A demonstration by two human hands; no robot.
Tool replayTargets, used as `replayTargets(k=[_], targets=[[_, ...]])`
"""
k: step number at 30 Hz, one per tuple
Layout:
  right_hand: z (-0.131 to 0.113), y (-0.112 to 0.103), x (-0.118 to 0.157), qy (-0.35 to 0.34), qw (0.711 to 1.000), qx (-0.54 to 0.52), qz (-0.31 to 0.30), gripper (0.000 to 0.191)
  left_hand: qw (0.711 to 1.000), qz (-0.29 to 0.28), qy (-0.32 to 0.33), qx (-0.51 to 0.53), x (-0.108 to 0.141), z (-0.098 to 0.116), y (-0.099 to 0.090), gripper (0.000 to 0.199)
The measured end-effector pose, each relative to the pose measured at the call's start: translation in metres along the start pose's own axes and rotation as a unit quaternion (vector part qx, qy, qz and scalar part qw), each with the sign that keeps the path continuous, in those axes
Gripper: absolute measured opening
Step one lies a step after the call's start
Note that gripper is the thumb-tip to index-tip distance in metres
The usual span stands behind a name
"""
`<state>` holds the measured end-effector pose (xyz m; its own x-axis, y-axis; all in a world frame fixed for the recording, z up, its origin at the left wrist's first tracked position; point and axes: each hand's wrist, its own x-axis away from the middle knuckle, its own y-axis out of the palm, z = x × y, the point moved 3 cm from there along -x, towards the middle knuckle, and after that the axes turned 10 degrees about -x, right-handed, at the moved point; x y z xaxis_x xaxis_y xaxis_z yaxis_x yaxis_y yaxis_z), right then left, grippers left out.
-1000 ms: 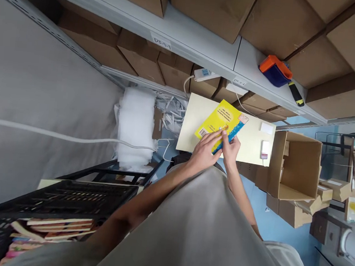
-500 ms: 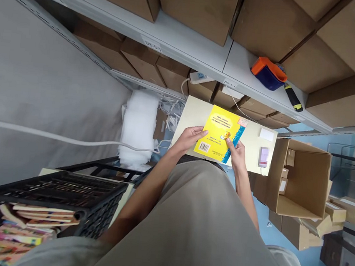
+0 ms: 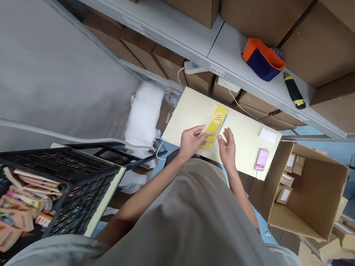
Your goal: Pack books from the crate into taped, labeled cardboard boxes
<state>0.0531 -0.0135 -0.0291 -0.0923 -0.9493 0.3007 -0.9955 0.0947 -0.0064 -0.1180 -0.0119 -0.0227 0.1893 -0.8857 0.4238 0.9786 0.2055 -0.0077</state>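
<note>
A thin book with a yellow back cover [image 3: 217, 122] is turned nearly edge-on above the cream tabletop [image 3: 242, 141]. My left hand [image 3: 191, 142] holds it near its lower left, with the thumb over the yellow cover and the other fingers behind. A barcode shows near the thumb. Just to the book's right, my right hand [image 3: 228, 148] is open, its fingers apart and off the cover.
On the table's right lie a white box [image 3: 267, 135] and a pixelated phone-like item [image 3: 261, 159]. A big open carton [image 3: 313, 192] stands right; a black crate [image 3: 80, 199] with books stands left. The shelf ahead holds a tape dispenser [image 3: 263, 59] and a box cutter [image 3: 294, 90].
The book has turned from facing me to nearly edge-on. My right hand has let go of it and opened. The view has shifted slightly.
</note>
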Motion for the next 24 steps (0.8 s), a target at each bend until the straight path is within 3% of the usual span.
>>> replayTargets(k=[3, 6, 8, 10, 13, 14, 16, 19, 24], targets=[[-0.006, 0.018, 0.013, 0.010, 0.997, -0.037, -0.068, 0.095, 0.996, 0.036, 0.047, -0.068, 0.020, -0.001, 0.016, 0.050], [-0.011, 0.020, 0.012, 0.009, 0.999, -0.031, -0.034, 0.074, 0.981, 0.022, 0.134, -0.141, 0.036, 0.000, 0.026, 0.026], [-0.012, 0.014, 0.005, 0.009, 0.999, -0.038, -0.009, 0.068, 0.973, -0.011, 0.162, -0.162, 0.037, 0.000, 0.023, 0.023], [-0.012, 0.006, -0.003, 0.013, 0.998, -0.054, -0.023, 0.070, 0.976, 0.004, 0.146, -0.161, 0.028, -0.001, 0.009, 0.033], [-0.014, -0.002, -0.009, 0.049, 0.991, -0.092, -0.085, 0.079, 0.982, 0.104, 0.089, -0.132, 0.004, -0.004, -0.026, 0.063], [-0.015, -0.003, -0.009, 0.064, 0.987, -0.103, -0.105, 0.081, 0.986, 0.108, 0.064, -0.107, -0.004, -0.006, -0.036, 0.068], [-0.018, -0.004, -0.006, 0.087, 0.981, -0.113, -0.134, 0.084, 0.998, 0.036, 0.001, -0.043, -0.017, -0.010, -0.048, 0.070], [-0.020, -0.002, -0.001, 0.103, 0.978, -0.116, -0.143, 0.086, 0.992, -0.094, -0.077, 0.027, -0.021, -0.013, -0.051, 0.068], [-0.020, 0.007, 0.004, 0.107, 0.978, -0.124, -0.129, 0.082, 0.989, -0.092, -0.095, 0.059, -0.016, -0.007, -0.054, 0.074]])
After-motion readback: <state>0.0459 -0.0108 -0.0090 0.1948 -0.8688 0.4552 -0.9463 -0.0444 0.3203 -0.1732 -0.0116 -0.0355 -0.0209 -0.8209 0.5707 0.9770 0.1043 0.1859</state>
